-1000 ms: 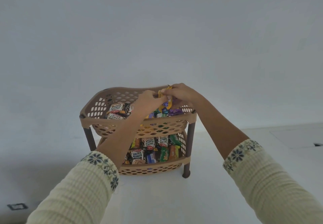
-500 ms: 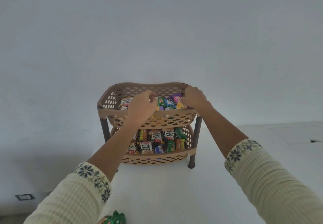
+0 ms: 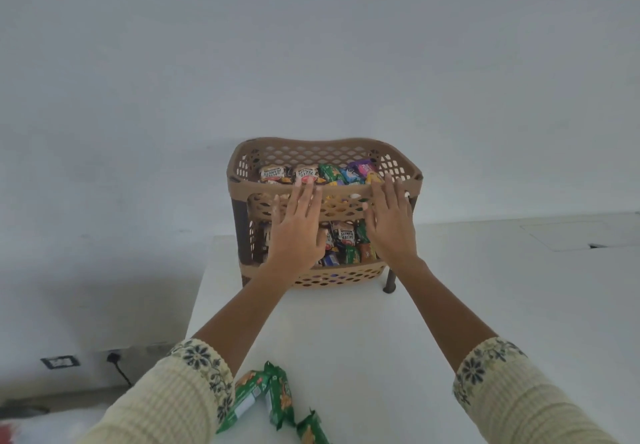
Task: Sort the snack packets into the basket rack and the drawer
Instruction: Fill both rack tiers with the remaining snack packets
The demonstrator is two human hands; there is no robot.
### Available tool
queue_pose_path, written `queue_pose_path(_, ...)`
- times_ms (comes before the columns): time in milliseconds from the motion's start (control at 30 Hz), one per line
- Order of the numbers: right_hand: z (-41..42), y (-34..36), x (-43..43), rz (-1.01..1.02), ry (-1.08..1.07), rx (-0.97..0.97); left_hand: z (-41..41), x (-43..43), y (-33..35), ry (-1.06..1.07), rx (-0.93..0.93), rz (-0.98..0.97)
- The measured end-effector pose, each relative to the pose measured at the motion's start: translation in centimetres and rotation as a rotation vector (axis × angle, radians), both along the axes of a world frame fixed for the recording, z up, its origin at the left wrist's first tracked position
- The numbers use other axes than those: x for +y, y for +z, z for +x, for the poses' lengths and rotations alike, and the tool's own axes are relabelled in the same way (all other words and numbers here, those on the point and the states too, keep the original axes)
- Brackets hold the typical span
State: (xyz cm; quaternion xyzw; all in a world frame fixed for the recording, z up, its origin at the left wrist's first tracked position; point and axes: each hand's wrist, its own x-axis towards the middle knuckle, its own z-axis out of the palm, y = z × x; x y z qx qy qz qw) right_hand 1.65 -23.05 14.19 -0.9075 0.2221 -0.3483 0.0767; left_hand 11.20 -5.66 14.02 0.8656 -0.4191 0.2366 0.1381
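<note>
White table (image 3: 346,322) against pale wall (image 3: 311,45), basket rack (image 3: 323,189) on top.

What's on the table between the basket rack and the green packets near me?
Nothing: in the head view the white table is bare between the basket rack and the green packets; only forearms cross above it.

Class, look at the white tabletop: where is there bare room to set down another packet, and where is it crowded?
Bare: the white tabletop between the two forearms, from the basket rack back to the green packets, and the stretch right of the rack's dark leg. Crowded: both rack tiers, packed with packets, and the near edge by the left sleeve.
</note>
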Motion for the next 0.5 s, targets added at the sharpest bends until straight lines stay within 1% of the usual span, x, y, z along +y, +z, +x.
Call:
queue_pose_path(167, -2.5, -3.3, 3.9, 0.021, 0.019, 0.07, -2.6, 1.9, -2.5, -0.018, 0.091, 0.04)
queue_pose_path(300, -4.7, -6.4, 7.0, 0.094, 0.025, 0.139, -5.4, 5.0, -4.9, -0.012, 0.188, 0.099)
queue_pose_path(500, -8.8, -10.2, 11.7, 0.153, 0.069, 0.243, -10.0, 9.9, -8.0, 0.063, 0.289, 0.182)
